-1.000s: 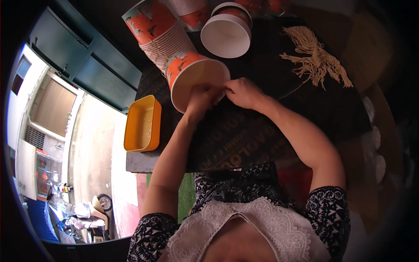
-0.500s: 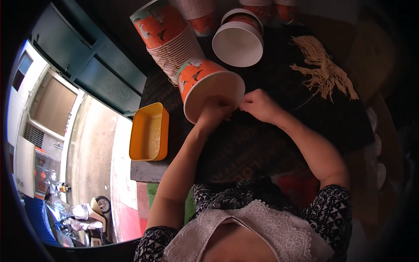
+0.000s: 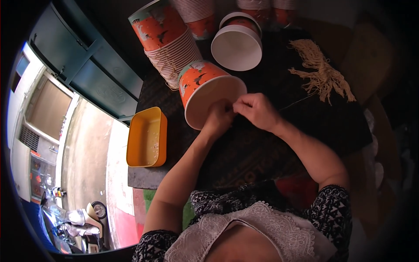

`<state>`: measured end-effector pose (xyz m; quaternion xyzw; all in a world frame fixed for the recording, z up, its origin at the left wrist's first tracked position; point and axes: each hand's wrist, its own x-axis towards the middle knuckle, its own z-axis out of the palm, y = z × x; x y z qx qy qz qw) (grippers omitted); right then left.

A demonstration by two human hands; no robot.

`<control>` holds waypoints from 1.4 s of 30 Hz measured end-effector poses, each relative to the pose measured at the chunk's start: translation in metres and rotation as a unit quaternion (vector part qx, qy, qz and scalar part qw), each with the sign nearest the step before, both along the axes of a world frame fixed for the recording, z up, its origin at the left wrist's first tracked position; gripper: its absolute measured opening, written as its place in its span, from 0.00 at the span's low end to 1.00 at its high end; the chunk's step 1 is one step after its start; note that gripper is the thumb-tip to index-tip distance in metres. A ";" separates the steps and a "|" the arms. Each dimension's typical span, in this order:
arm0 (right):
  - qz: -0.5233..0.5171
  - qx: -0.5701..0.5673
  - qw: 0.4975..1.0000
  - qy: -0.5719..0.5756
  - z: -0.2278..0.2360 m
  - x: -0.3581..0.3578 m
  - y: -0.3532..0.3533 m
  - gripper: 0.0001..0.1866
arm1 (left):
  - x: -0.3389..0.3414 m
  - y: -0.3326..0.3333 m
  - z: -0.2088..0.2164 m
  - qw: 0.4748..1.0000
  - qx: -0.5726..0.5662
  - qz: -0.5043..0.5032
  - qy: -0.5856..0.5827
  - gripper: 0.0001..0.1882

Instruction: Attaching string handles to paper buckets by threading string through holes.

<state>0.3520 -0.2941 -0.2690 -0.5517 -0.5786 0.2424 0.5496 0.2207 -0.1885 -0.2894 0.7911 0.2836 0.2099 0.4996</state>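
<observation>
An orange paper bucket (image 3: 203,78) with a green and grey pattern lies tilted, its wide white mouth facing me. My left hand (image 3: 220,118) reaches into the lower part of that mouth, fingers bent together. Close beside it, at the right rim, my right hand (image 3: 257,111) is closed in a pinch, its fingertips meeting those of the left. Whatever is between the fingers is too small to make out. A bundle of beige strings (image 3: 323,74) lies at the right, and one thin strand runs from it toward my right wrist.
A tall stack of matching buckets (image 3: 172,56) leans behind the bucket. Two more buckets (image 3: 238,47) lie nested at the back, with further stacks (image 3: 194,15) beyond. A yellow tub (image 3: 147,137) with small bits inside sits at the dark table's left edge. Teal doors (image 3: 94,65) stand left.
My right hand has moved slightly left and down, closing in on my left fingertips. My left hand has shifted a little right in the bucket's mouth. The whole view has shifted slightly.
</observation>
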 end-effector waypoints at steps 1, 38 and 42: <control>0.025 0.009 0.999 -0.039 0.010 -0.006 -0.008 0.09 | -0.002 0.004 -0.006 1.000 0.013 0.011 -0.003 0.07; -0.119 0.054 0.961 -0.242 -0.030 0.005 0.021 0.07 | -0.012 0.011 -0.001 0.994 -0.047 -0.048 -0.089 0.07; -0.109 0.073 0.974 -0.186 -0.032 0.005 0.022 0.04 | -0.011 0.009 0.006 0.996 -0.044 -0.053 -0.052 0.07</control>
